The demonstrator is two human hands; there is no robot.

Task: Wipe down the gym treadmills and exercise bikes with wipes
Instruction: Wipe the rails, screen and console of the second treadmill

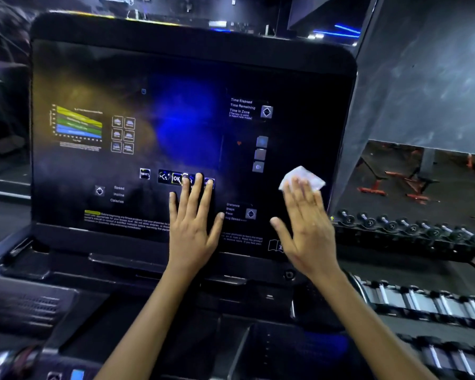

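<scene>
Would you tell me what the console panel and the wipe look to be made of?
Console panel: glossy black plastic or glass, judging by the blue reflection. Wipe: thin white nonwoven or paper, crumpled under the right hand.

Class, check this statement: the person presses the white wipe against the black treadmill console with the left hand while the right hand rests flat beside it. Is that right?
Not quite: the hands are swapped. In the head view the right hand presses the white wipe against the black treadmill console, while the left hand rests flat beside it.
</scene>
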